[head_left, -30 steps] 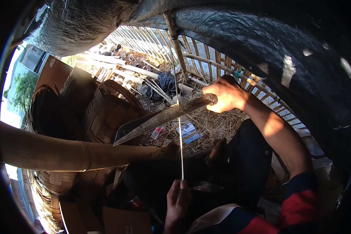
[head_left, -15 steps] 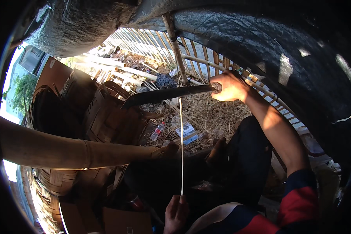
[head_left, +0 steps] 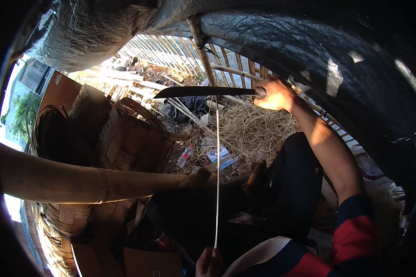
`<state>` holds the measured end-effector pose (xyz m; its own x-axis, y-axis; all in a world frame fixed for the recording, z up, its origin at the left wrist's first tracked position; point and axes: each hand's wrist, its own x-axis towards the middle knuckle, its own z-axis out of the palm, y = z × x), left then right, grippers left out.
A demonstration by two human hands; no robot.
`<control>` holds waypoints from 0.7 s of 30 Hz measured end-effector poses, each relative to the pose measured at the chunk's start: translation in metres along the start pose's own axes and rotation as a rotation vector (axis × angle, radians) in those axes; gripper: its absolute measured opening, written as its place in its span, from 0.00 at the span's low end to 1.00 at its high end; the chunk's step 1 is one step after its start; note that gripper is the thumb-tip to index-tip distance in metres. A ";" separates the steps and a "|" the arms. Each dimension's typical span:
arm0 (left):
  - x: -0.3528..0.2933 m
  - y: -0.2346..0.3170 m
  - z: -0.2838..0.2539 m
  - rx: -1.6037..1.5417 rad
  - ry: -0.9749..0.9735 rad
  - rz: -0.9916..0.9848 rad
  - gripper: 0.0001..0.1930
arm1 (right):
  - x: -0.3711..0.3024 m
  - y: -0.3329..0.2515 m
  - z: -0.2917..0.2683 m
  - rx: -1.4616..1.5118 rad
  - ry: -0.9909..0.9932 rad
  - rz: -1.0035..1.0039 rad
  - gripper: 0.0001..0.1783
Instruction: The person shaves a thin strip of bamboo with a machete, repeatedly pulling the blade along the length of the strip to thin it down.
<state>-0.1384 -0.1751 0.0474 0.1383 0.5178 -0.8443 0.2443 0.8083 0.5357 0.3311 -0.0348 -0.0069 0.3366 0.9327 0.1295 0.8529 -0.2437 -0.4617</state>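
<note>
While the right hand [head_left: 275, 93] grips a long knife [head_left: 203, 91] level, left hand [head_left: 209, 262] pinches a thin bamboo strip [head_left: 217, 175] running up to the blade.

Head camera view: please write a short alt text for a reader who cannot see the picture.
A person's right hand holds a long dark knife level against the top of a thin pale bamboo strip, which the left hand pinches at the bottom. Woven baskets, a thick bamboo pole and straw surround them.
</note>
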 end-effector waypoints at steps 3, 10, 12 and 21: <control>-0.003 -0.013 -0.009 0.017 -0.066 0.121 0.11 | -0.002 0.003 0.001 -0.097 0.010 0.021 0.28; 0.001 -0.018 -0.010 -0.127 -0.165 0.064 0.11 | -0.003 -0.001 -0.014 -0.135 0.031 0.280 0.29; 0.009 -0.025 -0.021 0.150 -0.269 0.168 0.11 | 0.001 0.024 0.007 -0.080 0.032 0.318 0.28; 0.073 0.059 0.034 0.083 -0.210 0.409 0.12 | -0.009 0.005 0.009 0.317 0.241 -0.078 0.16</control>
<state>-0.0809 -0.0988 0.0168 0.4284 0.7147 -0.5529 0.2035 0.5199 0.8296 0.3292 -0.0420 -0.0182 0.3924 0.8466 0.3595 0.7267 -0.0458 -0.6855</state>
